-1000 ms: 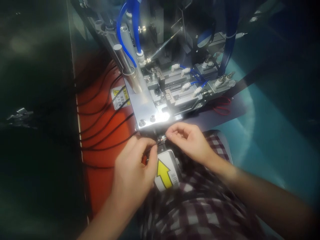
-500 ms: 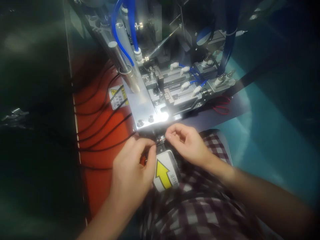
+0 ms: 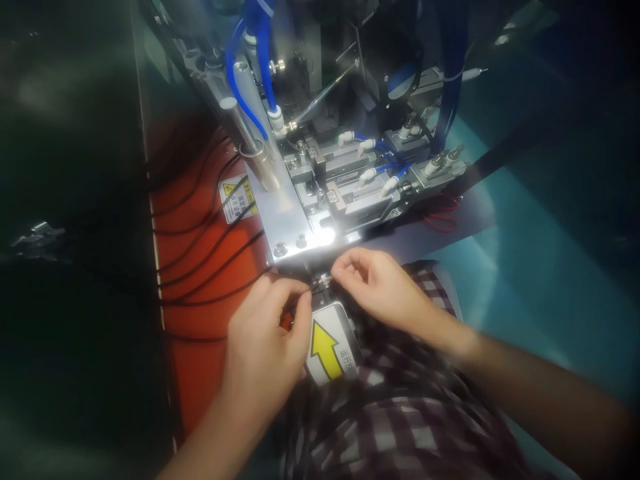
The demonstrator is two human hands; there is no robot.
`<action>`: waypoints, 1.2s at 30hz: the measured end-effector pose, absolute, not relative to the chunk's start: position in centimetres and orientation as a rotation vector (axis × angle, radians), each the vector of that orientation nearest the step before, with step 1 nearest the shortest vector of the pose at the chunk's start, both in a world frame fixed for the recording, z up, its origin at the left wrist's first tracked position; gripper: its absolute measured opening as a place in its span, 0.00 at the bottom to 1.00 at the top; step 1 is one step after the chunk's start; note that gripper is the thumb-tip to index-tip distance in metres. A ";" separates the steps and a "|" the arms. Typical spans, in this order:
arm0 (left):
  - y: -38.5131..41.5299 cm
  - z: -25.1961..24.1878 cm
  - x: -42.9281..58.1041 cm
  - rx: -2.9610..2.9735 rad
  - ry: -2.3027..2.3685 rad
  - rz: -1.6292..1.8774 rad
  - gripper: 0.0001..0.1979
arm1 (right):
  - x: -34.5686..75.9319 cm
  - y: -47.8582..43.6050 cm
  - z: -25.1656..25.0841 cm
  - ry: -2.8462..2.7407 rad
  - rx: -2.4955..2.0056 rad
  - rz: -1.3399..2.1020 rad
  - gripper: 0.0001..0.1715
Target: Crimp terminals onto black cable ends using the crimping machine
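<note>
My left hand [image 3: 273,320] is closed in a pinch, thumb against forefinger, at the left side of a small shiny fixture [image 3: 325,281]. From its fingertips a thin wire [image 3: 316,286] seems to run across the fixture. On the other side, my right hand [image 3: 373,283] pinches what looks like the far end of that strand, its other fingers curled in. The strand is fine and partly hidden by the fingertips. Just below lies a white plate with a yellow arrow [image 3: 326,347], partly covered by my left thumb.
Beyond my hands stands a machine with a bright metal plate [image 3: 293,230], an upright steel post [image 3: 257,160], pneumatic cylinders [image 3: 363,190] and blue air tubes [image 3: 267,67]. Several black cables [image 3: 207,260] cross the orange base [image 3: 195,380] at left. A warning label [image 3: 237,200] sits there.
The view has shifted slightly, so the machine sits a little lower in it. Both hands keep their pinch at the fixture; a bit more of the strand shows by the right fingertips.
</note>
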State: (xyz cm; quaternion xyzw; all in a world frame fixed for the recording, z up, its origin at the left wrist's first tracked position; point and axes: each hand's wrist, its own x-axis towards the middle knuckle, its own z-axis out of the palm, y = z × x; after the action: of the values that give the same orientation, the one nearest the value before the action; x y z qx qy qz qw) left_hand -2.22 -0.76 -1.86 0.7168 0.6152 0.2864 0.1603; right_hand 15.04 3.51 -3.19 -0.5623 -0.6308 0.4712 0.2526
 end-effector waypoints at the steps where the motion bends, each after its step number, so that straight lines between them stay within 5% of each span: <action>1: -0.7 -1.8 -2.2 2.051 1.757 0.814 0.03 | 15.1 3.4 -3.1 -1.736 -1.509 1.198 0.07; 9: -0.7 -1.9 -2.3 2.041 1.744 0.834 0.03 | 13.9 2.6 -2.7 -1.884 -1.311 0.869 0.05; 18: -0.8 -1.9 -2.2 2.010 1.754 0.834 0.04 | 14.3 3.5 -3.5 -1.495 -1.336 1.343 0.04; 36: -0.8 -1.6 -2.4 1.959 1.777 0.731 0.05 | 14.5 3.9 -3.6 -1.348 -1.452 1.516 0.04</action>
State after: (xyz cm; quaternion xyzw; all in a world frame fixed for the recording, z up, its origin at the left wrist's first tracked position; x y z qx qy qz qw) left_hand -2.37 -0.83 -1.59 0.7000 0.6347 0.2613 0.1975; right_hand 14.51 3.93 -3.59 -0.5518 -0.5124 0.5762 0.3177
